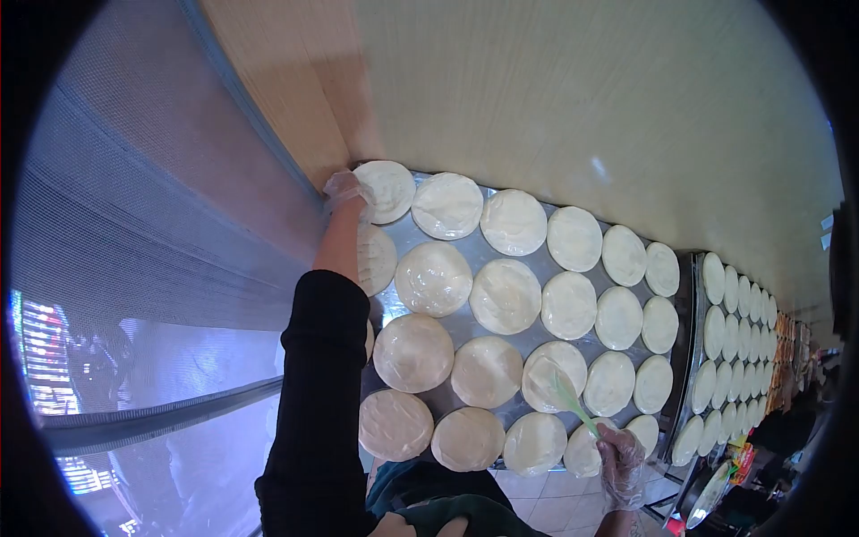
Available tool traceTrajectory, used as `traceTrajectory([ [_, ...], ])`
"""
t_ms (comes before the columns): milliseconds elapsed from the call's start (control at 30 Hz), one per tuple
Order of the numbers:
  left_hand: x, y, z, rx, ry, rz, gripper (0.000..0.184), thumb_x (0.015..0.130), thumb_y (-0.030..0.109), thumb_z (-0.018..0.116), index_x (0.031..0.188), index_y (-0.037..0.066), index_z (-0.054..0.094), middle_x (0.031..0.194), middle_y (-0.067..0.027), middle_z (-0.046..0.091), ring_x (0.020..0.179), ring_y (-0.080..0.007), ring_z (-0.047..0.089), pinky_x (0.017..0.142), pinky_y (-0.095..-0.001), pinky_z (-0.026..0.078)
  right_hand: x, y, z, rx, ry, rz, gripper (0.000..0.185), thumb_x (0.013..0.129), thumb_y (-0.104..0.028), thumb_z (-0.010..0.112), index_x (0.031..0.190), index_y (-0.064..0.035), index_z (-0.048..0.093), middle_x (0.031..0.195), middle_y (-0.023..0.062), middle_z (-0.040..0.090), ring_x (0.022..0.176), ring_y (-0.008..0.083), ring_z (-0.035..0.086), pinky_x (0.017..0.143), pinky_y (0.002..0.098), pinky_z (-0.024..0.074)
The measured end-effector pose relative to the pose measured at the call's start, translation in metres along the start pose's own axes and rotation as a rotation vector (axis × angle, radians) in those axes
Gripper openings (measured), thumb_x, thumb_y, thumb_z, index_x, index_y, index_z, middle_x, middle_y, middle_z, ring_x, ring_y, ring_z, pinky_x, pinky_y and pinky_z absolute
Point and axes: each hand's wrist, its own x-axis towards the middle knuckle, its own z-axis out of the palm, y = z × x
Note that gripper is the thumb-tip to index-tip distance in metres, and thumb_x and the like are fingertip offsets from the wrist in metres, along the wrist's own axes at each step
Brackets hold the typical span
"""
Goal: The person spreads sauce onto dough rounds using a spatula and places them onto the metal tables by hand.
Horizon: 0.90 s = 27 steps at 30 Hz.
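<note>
A big plain wall (573, 98) runs along the far side, and a mesh curtain (170, 206) hangs on the left. Between them and the person is a shiny metal table (400, 234). Flat pale rounds (506, 297) lie on it in rows, most with little gaps between them — maybe so they do not stick to each other. More of them, the farther rounds (713, 333), sit in rows past the table's right end.

The left arm in a black sleeve (327, 331) reaches across to the far left corner. The gloved left hand (347, 192) is there, bent, right by the corner round (389, 192). I cannot tell if its fingers hold anything. It may be there to steady the person or the table.

The gloved right hand (622, 455) is near the front edge, closed in a narrow grip around the end of a green spatula (577, 407). The spatula is over a round in the third row back to front — the spatula round (540, 376). Its long side slants, from the hand at lower right to the tip at upper left, so the tip points away from the person. Holding it by the end likely leaves the flat part free to lie on the top.
</note>
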Motion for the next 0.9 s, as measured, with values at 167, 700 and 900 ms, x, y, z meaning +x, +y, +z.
traceTrajectory([
  [167, -0.021, -0.005, -0.032, -0.194, 0.074, -0.047, 0.028, 0.08, 0.034, 0.073, 0.099, 0.013, 0.077, 0.116, -0.0143, 0.071, 0.111, -0.0315, 0.068, 0.09, -0.0428, 0.055, -0.024, 0.018, 0.008, 0.181, 0.05, 0.149, 0.021, 0.09, 0.002, 0.066, 0.11, -0.0053, 0.067, 0.088, 0.0071, 0.068, 0.071, 0.0115, 0.058, 0.061, 0.0265, 0.0484],
  [700, -0.323, 0.099, 0.013, -2.616, -0.601, 0.222, 0.064, 0.102, 0.051, 0.041, 0.149, 0.009, 0.038, 0.151, -0.0124, 0.045, 0.138, -0.0319, 0.044, 0.114, -0.0525, 0.04, -0.099, -0.019, 0.01, 1.351, 0.068, 0.503, 0.035, 0.098, -0.029, 0.065, 0.128, -0.0125, 0.06, 0.066, 0.0076, 0.059, 0.041, 0.0129, 0.046, 0.037, 0.0258, 0.0338],
  [900, -0.545, 0.236, -0.052, -1.798, -0.823, 1.188, 0.065, 0.102, 0.042, 0.048, 0.154, 0.008, 0.029, 0.153, -0.0172, 0.04, 0.135, -0.0363, 0.047, 0.114, -0.0566, 0.039, -0.168, 0.034, -0.036, 1.085, 0.243, 0.287, 0.035, 0.1, -0.022, 0.061, 0.132, -0.0105, 0.055, 0.069, 0.0091, 0.059, 0.048, 0.014, 0.053, 0.042, 0.0242, 0.039],
])
